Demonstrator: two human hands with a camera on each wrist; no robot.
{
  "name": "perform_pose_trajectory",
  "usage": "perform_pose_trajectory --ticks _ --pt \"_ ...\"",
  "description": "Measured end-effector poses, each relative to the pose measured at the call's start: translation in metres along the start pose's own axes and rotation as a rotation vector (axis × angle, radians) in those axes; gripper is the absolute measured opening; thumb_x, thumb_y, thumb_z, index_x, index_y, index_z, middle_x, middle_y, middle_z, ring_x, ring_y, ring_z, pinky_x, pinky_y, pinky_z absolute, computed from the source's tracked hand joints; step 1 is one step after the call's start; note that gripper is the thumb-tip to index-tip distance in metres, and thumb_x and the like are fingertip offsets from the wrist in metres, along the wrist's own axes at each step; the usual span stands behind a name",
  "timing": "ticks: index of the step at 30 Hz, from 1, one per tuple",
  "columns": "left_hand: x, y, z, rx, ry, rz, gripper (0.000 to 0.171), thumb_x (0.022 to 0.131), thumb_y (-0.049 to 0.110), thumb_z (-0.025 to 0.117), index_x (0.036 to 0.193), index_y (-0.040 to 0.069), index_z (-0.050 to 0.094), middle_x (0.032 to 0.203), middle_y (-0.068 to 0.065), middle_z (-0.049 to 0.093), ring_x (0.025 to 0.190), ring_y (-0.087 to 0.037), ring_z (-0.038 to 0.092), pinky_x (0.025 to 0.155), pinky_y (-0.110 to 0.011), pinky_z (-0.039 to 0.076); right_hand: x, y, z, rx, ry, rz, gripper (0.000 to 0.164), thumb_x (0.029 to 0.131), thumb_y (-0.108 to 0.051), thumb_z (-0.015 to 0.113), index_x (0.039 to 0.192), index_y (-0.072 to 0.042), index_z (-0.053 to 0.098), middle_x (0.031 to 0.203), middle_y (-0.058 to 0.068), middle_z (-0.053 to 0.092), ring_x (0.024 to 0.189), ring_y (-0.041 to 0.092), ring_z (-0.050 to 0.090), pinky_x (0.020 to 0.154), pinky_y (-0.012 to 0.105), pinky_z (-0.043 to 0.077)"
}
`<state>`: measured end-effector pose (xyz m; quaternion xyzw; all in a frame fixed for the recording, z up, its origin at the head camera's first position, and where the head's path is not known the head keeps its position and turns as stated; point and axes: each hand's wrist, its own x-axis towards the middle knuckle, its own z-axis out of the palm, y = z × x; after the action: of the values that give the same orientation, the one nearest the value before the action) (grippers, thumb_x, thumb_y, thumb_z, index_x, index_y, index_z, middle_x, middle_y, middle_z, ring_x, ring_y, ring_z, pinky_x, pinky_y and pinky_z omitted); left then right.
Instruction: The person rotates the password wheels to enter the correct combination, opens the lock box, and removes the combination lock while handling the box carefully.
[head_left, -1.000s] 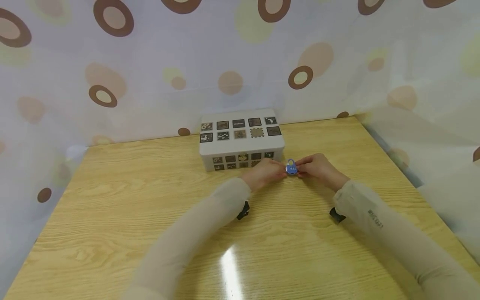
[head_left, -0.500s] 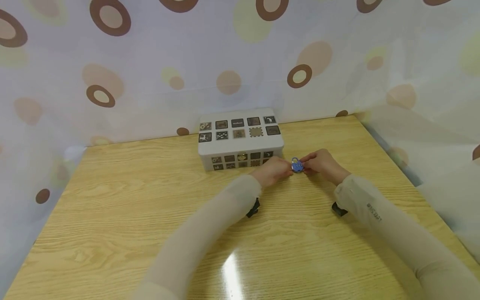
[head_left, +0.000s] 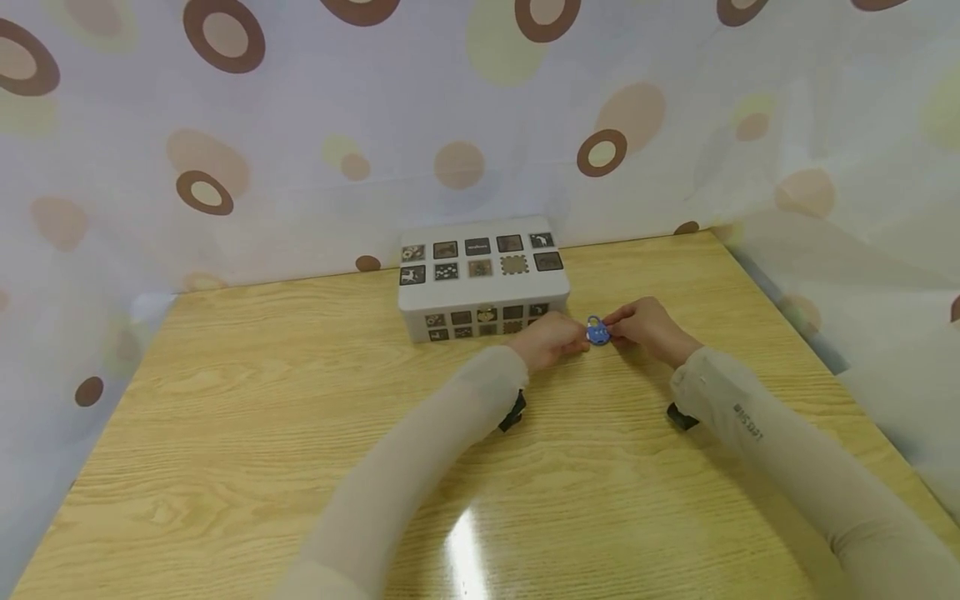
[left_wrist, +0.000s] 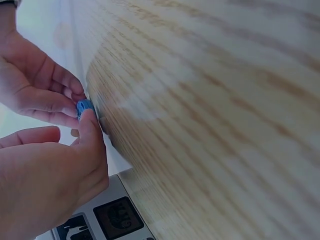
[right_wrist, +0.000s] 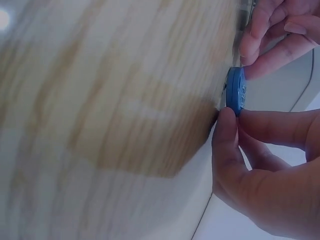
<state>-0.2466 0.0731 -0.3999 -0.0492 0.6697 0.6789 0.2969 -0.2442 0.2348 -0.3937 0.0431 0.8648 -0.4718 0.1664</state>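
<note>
A small blue combination padlock is held between both hands close over the table, its shackle loop facing away from me in the head view. My right hand pinches its right edge between thumb and fingers. From the other side, my left hand holds the left edge with its fingertips. The right wrist view shows the padlock edge-on, with a row of number dials on its face. Fingers cover part of the padlock in the left wrist view.
Just behind and left of the hands stands a white box printed with dark square pictures. The wooden table meets a dotted curtain at the back and at the right side.
Both hands and the padlock have shifted slightly to the right, the left hand most. The padlock stays between the fingers, and the box stays where it was.
</note>
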Motion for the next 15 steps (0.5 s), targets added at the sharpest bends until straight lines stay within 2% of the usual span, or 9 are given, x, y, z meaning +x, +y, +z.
perform_pose_trajectory --ticks 6,10,15 --pt "-0.0058 0.0033 -0.0011 0.019 -0.053 -0.010 0.031 0.086 -0.016 0.044 0.113 -0.020 0.057 0.084 -0.008 0.055 0.067 -0.015 0.048 0.079 -0.028 0.048 0.0011 0.0006 -0.0012 -0.027 0.006 -0.017 0.030 0.093 0.003 0.055 0.118 0.019 0.057 0.122 0.032 0.056 0.076 0.004 0.059 0.075 0.024 0.056" --pt "-0.0074 0.0023 0.0005 0.069 -0.050 0.009 0.031 0.085 -0.017 0.044 0.112 -0.021 0.058 0.070 -0.005 0.051 0.061 -0.013 0.045 0.070 -0.025 0.045 0.0012 0.0006 -0.0023 -0.036 -0.005 -0.024 0.029 0.092 0.002 0.056 0.117 0.019 0.058 0.120 0.032 0.058 0.077 0.005 0.060 0.074 0.024 0.056" --pt "-0.0080 0.0014 0.0033 0.100 -0.041 0.015 0.025 0.085 -0.015 0.045 0.105 -0.020 0.059 0.068 -0.004 0.050 0.064 -0.013 0.046 0.070 -0.024 0.044 0.0021 0.0020 -0.0042 -0.075 -0.005 -0.034 0.029 0.092 0.000 0.057 0.116 0.017 0.060 0.121 0.031 0.058 0.078 0.006 0.060 0.074 0.022 0.055"
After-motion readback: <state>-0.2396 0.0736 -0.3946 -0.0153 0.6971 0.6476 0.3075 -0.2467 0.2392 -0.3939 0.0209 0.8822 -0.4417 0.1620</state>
